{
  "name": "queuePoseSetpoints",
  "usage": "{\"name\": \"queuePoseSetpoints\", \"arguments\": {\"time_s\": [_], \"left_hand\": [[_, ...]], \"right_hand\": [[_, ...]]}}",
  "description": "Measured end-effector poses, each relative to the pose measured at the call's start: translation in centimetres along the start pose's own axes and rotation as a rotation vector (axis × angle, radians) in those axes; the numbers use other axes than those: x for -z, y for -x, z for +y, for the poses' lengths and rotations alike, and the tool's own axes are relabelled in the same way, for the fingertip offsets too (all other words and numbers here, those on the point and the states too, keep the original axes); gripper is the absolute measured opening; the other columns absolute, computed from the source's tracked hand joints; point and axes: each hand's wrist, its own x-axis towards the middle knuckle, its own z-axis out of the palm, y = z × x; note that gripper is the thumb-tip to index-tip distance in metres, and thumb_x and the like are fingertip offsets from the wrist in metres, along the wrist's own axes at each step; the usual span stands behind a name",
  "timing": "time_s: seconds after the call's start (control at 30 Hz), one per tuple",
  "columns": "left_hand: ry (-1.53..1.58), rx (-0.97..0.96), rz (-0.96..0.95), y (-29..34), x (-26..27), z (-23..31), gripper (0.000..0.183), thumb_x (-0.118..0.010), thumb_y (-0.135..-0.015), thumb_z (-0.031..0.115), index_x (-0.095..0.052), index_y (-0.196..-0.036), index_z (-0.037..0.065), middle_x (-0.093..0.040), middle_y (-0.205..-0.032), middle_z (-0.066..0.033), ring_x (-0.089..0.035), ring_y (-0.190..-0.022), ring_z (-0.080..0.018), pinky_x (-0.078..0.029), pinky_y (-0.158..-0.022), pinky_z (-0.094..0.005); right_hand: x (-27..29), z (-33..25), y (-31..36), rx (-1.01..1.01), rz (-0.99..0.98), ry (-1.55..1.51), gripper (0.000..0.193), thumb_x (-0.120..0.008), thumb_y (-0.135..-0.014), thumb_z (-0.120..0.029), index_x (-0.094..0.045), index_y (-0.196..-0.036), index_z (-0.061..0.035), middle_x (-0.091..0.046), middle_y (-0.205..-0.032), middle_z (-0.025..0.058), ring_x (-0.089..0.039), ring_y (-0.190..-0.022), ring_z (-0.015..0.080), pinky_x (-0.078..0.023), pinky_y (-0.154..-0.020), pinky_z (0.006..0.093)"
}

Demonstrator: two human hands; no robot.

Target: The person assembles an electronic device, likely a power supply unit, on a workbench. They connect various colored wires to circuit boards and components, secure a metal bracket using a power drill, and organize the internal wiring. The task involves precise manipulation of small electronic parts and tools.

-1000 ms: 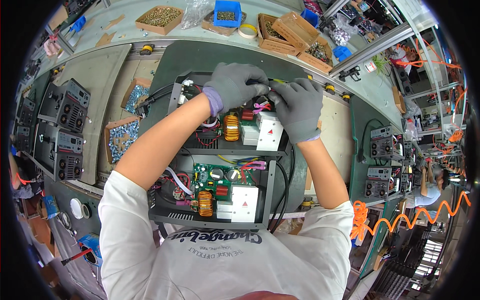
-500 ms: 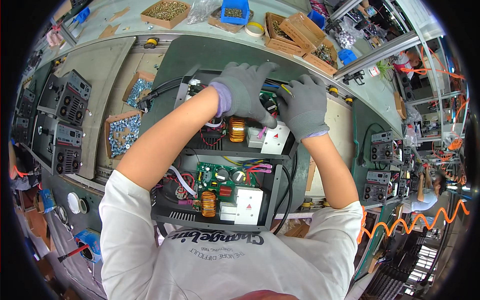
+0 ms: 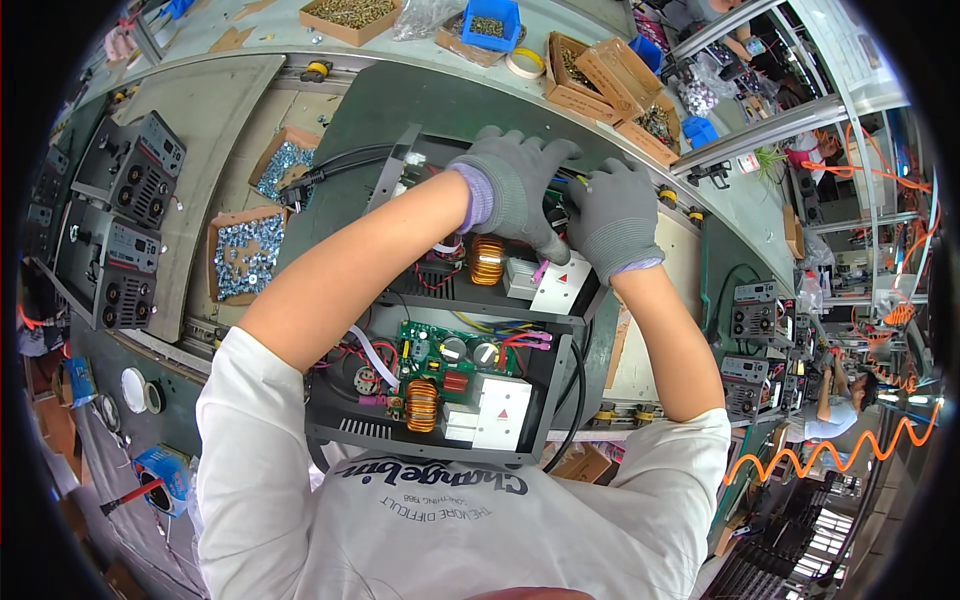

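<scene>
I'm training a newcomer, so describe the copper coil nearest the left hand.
Find the open black case beneath the gloved left hand. On that hand's near side sits the coil: ribbed and copper-coloured, unlike the white plate to its right.

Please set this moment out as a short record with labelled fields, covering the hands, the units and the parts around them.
Left hand: gloved left hand over the far open unit, fingers spread, thumb by a pink connector
Right hand: gloved right hand at that unit's right side, fingers bent; grip unclear
Near unit: open chassis with green circuit board, copper-coloured coil and white plate
Left side: cardboard box of silvery fasteners
Far bench: blue bin
</scene>
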Motion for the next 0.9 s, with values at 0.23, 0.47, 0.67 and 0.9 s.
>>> {"name": "queuePoseSetpoints", "arguments": {"time_s": [0.23, 0.47, 0.67, 0.9], "left_hand": [[0.041, -0.027, 0.006, -0.2, 0.2, -0.5, 0.119, -0.084, -0.055, 0.067, -0.04, -0.148, 0.008, -0.062, -0.13, -0.0202, -0.059, -0.123, -0.0332, -0.04, -0.108, -0.0426], [0.212, 0.013, 0.016, -0.4, 0.2, -1.8, 0.092, -0.084, -0.066, 0.05, -0.048, -0.141, 0.01, -0.067, -0.125, -0.0184, -0.067, -0.112, -0.0348, -0.051, -0.1, -0.0404], [0.244, 0.063, 0.076, -0.4, 0.1, -1.2, 0.08, -0.082, -0.069, 0.048, -0.054, -0.135, 0.013, -0.07, -0.119, -0.0166, -0.068, -0.112, -0.0326, -0.051, -0.1, -0.0403], [0.36, -0.01, 0.118, -0.5, -0.1, -1.5, 0.049, -0.078, -0.078, 0.042, -0.068, -0.118, 0.016, -0.072, -0.112, -0.0117, -0.069, -0.104, -0.0308, -0.053, -0.096, -0.0399]], "right_hand": [[-0.3, 0.2, -0.7, 0.002, 0.027, -0.045, 0.019, -0.072, -0.079, -0.023, -0.079, -0.096, -0.018, -0.073, -0.097, 0.0043, -0.063, -0.106, 0.0222, -0.044, -0.094, 0.04], [-0.9, 0.5, 0.4, -0.123, 0.414, -0.394, 0.014, -0.072, -0.081, -0.023, -0.073, -0.095, -0.0185, -0.068, -0.103, 0.0038, -0.063, -0.102, 0.0248, -0.047, -0.085, 0.0424], [-2.0, -0.5, -0.4, -0.205, 0.336, -0.056, 0.017, -0.072, -0.081, -0.021, -0.071, -0.097, -0.0184, -0.064, -0.101, 0.0047, -0.063, -0.096, 0.0248, -0.046, -0.083, 0.0421], [-2.1, 0.9, 2.9, -0.297, 0.612, -0.512, 0.016, -0.072, -0.083, -0.022, -0.075, -0.095, -0.0106, -0.072, -0.093, 0.0125, -0.069, -0.087, 0.0312, -0.052, -0.079, 0.0426]]}}
